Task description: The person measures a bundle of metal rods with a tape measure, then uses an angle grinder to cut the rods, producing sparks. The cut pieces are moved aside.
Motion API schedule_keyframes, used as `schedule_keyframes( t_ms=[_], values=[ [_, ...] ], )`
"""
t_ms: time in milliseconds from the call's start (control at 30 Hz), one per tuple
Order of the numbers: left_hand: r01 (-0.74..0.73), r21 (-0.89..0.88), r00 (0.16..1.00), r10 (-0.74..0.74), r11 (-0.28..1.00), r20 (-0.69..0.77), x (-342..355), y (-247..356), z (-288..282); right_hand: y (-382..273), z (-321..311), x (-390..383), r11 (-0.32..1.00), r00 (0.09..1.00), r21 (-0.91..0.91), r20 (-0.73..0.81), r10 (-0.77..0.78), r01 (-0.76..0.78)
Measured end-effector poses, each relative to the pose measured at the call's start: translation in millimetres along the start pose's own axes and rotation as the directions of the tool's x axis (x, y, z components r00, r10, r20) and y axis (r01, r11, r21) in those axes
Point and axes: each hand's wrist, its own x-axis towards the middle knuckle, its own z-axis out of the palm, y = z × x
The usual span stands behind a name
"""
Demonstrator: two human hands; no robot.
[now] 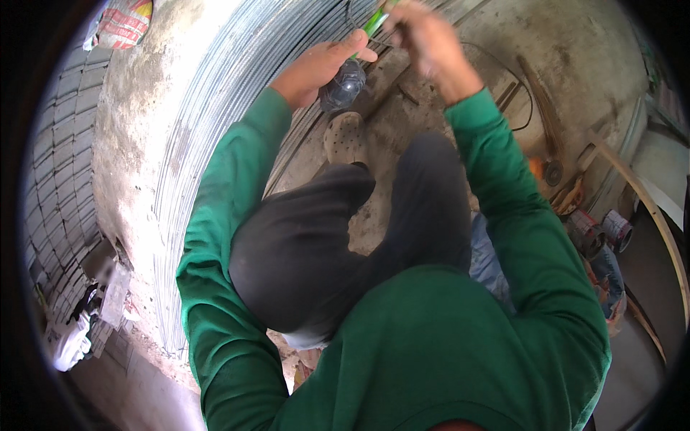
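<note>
One green strip [374, 22]: left hand [325, 63] clamped on its lower end, presumably for steadiness — right hand [425, 39] at its upper end, blurred, grip indeterminable.

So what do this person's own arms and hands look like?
The left sleeve and right sleeve are long, plain green and creased, with no cables or markings visible on them. The left hand and right hand are bare, with no gloves showing. Blur hides finer detail on the right hand.
</note>
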Motion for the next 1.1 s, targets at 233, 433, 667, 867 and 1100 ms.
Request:
schedule_keyframes(
  t_ms=[233, 433, 667, 867, 1100],
  values=[
    [-0.037, -0.017, 0.999, 0.037, 0.999, -0.01, -0.2, -9.0, -5.8, 5.6, 3.0, 5.3, 0.977, 0.999, 0.211, 0.048, 0.0, -0.01],
    [0.026, -0.098, 0.999, -0.021, 0.995, 0.05, -4.1, -8.4, 2.2, 18.9, 10.3, -12.0, 0.957, 0.999, 0.291, 0.033, -0.015, 0.005],
    [0.22, -0.014, 0.968, -0.217, 0.975, 0.124, -14.7, -8.1, -0.6, 40.6, 3.9, -1.9, 0.86, 0.988, 0.51, -0.13, 0.08, -0.003],
    [0.301, -0.045, 0.946, -0.292, 0.953, 0.14, -24.8, -15.0, -2.4, 68.9, 16.4, -38.7, 0.852, 0.984, 0.495, 0.033, 0.177, -0.17],
    [0.295, -0.11, 0.943, -0.271, 0.949, 0.196, -22.3, -21.0, -2.1, 65.5, 40.7, -46.2, 0.953, 0.989, 0.279, -0.055, 0.137, -0.116]
  ],
)
